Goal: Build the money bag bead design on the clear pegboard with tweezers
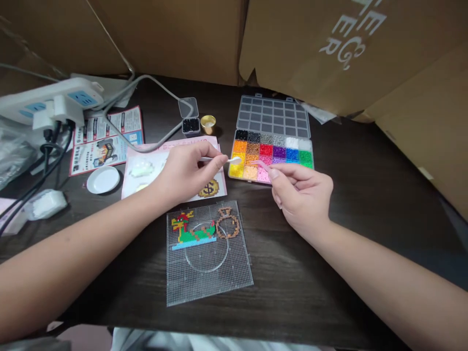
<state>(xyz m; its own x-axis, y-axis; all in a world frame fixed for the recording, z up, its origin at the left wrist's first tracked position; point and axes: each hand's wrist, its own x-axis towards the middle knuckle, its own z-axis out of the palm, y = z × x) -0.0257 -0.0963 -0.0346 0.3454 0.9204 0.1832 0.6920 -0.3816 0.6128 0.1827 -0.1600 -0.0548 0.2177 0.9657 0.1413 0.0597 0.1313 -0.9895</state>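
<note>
My left hand [193, 170] pinches a small white spoon [235, 160], its tip over the yellow beads at the left side of the open bead box [272, 156]. Pink tweezers [262, 165] are held in my right hand [300, 192], their tips over the box's orange and pink compartments. Nearer to me lies a clear pegboard [234, 273] with a green and red dragon bead figure [195, 231] and a brown ring-shaped bead figure [227, 223]. A pattern sheet [219, 191] is partly hidden under my left hand.
At the left are a power strip [54, 100] with cables, a printed leaflet [86, 158], a white dish [103, 180] and plastic bags. A small box of black beads [190, 126] and a gold cup [208, 124] stand behind my left hand. Cardboard [175, 39] encloses the back.
</note>
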